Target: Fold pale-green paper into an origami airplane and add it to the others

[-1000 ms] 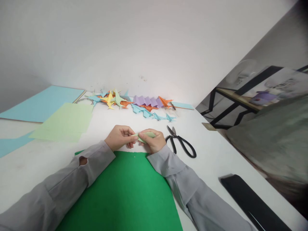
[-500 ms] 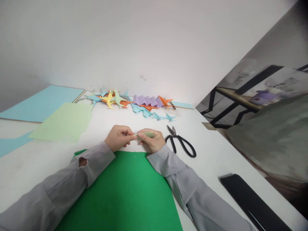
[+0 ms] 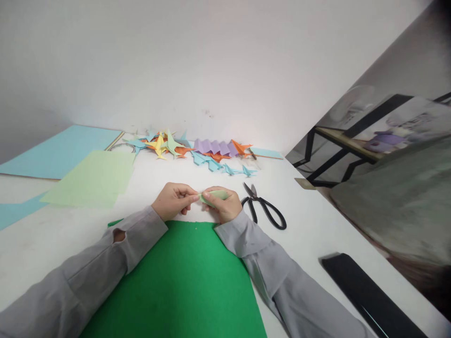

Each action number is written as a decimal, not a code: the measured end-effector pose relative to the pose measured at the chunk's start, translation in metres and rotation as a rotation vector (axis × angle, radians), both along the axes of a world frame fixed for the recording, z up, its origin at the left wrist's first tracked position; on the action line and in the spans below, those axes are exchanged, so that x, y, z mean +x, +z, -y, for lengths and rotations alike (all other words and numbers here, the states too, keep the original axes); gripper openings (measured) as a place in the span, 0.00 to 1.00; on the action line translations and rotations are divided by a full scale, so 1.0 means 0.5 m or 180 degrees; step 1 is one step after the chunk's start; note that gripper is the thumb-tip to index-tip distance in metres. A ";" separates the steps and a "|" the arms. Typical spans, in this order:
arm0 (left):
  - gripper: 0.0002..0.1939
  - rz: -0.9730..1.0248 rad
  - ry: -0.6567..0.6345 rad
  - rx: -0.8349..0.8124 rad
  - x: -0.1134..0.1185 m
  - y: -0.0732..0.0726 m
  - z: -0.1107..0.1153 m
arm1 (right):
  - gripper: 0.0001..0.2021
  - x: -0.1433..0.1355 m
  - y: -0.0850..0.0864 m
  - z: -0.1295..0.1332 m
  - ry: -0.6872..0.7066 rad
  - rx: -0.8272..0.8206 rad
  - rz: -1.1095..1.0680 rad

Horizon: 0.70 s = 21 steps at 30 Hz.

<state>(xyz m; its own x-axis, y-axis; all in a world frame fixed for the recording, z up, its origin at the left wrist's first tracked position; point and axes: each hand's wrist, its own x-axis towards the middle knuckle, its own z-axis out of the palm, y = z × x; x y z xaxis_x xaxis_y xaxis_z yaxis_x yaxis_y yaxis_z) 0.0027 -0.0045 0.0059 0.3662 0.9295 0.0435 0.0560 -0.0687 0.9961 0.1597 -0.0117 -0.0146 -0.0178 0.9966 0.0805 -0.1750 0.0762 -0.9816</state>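
A small folded piece of light green paper (image 3: 219,194) is held between both hands, just beyond the far edge of a green sheet (image 3: 186,277). My left hand (image 3: 174,201) pinches its thin left end between thumb and fingertips. The wider right part lies in my right hand (image 3: 225,206), with the thumb on top and the fingers behind. Black-handled scissors (image 3: 262,202) rest on the white table close to my right hand, their blades slightly apart. Much of the folded paper is hidden by the fingers.
Folded paper figures (image 3: 165,144) and a purple pleated strip (image 3: 215,148) lie along the wall. Light green sheets (image 3: 91,178) and a large blue sheet (image 3: 59,150) are at the left. A long black object (image 3: 369,295) lies at the front right, near the table's edge.
The folded paper in my right hand has tilted, so more of its light green face shows. Both hands keep their hold and have barely moved.
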 end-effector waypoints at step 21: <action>0.11 -0.0109 -0.0466 -0.0076 -0.007 0.001 0.001 | 0.10 0.012 0.007 -0.001 0.0614 -0.0015 0.0120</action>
